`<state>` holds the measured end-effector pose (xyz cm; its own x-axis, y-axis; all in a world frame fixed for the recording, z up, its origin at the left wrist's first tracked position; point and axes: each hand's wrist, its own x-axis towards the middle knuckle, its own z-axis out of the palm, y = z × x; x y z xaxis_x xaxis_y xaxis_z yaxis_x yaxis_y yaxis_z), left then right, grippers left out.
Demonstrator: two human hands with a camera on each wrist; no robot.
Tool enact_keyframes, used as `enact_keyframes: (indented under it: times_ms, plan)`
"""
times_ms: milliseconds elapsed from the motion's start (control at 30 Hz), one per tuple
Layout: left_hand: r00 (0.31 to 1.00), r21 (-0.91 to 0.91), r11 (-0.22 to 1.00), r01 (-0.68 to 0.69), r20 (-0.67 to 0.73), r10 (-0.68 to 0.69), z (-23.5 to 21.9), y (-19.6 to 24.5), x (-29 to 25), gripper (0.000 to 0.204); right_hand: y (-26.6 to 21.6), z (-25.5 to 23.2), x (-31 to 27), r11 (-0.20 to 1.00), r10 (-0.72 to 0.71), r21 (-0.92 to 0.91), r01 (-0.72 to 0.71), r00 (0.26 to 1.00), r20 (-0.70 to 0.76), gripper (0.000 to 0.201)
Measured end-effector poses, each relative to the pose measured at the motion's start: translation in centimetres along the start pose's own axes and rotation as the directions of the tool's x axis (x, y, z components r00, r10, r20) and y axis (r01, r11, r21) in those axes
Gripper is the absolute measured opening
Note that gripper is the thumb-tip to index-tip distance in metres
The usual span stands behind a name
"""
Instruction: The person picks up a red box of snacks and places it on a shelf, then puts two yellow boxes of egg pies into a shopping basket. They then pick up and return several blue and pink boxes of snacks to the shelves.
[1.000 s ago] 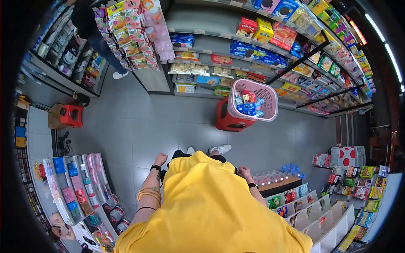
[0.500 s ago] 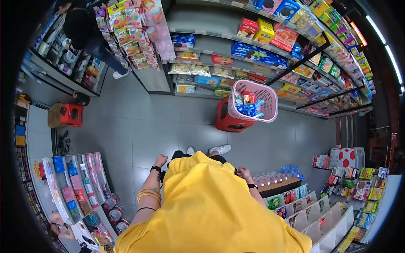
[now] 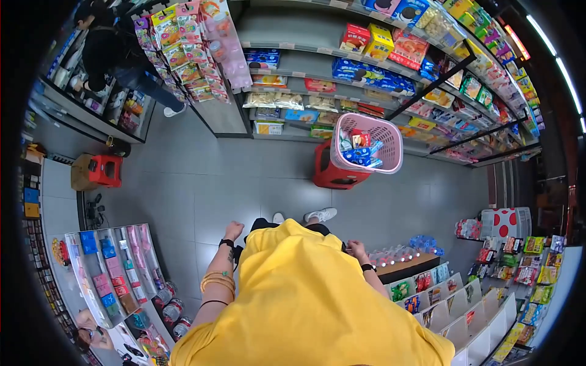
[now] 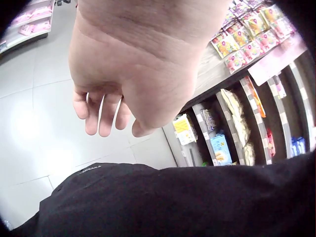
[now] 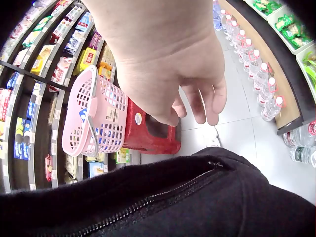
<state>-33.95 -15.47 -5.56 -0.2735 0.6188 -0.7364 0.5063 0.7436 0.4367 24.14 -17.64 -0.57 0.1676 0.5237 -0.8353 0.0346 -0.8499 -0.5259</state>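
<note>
My left hand [image 4: 133, 74] hangs beside my black-clad leg, fingers loosely bent and nothing held. On the other side my right hand [image 5: 168, 74] hangs the same way, relaxed, near the zipped black clothing [image 5: 148, 197]. Ahead of me a pink basket [image 3: 390, 137] sits on a red stool [image 3: 329, 174] against the snack shelf. Inside the basket lie blue packets [image 3: 357, 157] and a red packet [image 3: 360, 139]. In the right wrist view the basket and the stool appear just left of my right hand, apart from it.
Shelves of boxed snacks [image 3: 357, 39] run along the front. Candy bags [image 3: 177, 46] hang at the shelf end, where a person in black [image 3: 110, 58] stands. Another red stool [image 3: 107, 171] is at left. Water bottles [image 3: 390, 255] and snack bins [image 3: 439, 305] stand at right, a display rack [image 3: 116, 268] at left.
The person in black at the far left has leaned further into view, an arm toward the shelf. My view has shifted slightly; both my hands stay hanging at my sides.
</note>
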Motion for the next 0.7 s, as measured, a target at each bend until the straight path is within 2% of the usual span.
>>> enact_keyframes:
  times_ms: [67,133,267,367,467,567,700]
  plan:
    - [0.999,0.026,0.999,-0.026,0.027,0.025,0.7,-1.3,1.7,0.036,0.0,0.0,-0.1,1.0,-0.005,0.009,0.004,1.0,0.016,0.027]
    - [1.0,-0.047,0.999,-0.025,-0.017,0.025,0.9,-1.2,1.6,0.035,-0.3,0.1,-0.5,1.0,-0.019,0.018,0.019,1.0,0.001,0.027]
    - [1.0,-0.082,0.997,-0.015,-0.001,0.015,0.5,0.4,0.4,0.035,-0.3,0.2,-0.3,0.999,-0.042,0.026,0.041,0.999,0.024,0.026]
    - [0.998,-0.145,0.987,-0.067,-0.023,0.064,2.6,-3.5,4.1,0.035,-1.1,0.7,-0.8,0.999,-0.046,0.006,0.046,0.999,-0.006,0.026]
    - [0.999,-0.095,0.994,-0.046,0.008,0.047,2.6,-3.9,4.4,0.037,-0.5,0.4,0.4,0.999,0.011,0.035,-0.012,1.0,0.028,0.026]
    - [0.997,-0.056,0.997,-0.05,0.048,0.053,1.4,-2.4,2.5,0.039,-0.6,0.8,0.2,0.997,-0.021,0.073,0.022,1.0,-0.01,0.027]
    - [0.997,-0.03,0.998,-0.057,0.047,0.059,1.5,-3.0,2.7,0.039,-1.6,1.0,-0.7,0.997,0.004,0.075,-0.005,1.0,0.017,0.027]
